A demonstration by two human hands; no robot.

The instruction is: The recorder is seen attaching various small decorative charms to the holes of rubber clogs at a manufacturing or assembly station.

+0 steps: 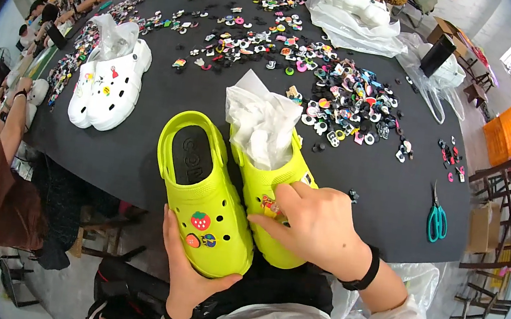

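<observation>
Gripping from below, the left hand point(185, 267) cups the toe of a lime-green foam clog point(204, 201) bearing a strawberry charm point(200, 219), its fingers closed around the shoe. The right hand point(315, 223) presses fingertips point(260, 220) onto the second lime-green clog point(274, 191), stuffed with white tissue paper point(261, 121). Both clogs sit at the near edge of the black tabletop point(386, 204), with scattered colourful charms point(342, 103), teal scissors point(436, 219) and a white clog pair point(109, 83) beyond.
</observation>
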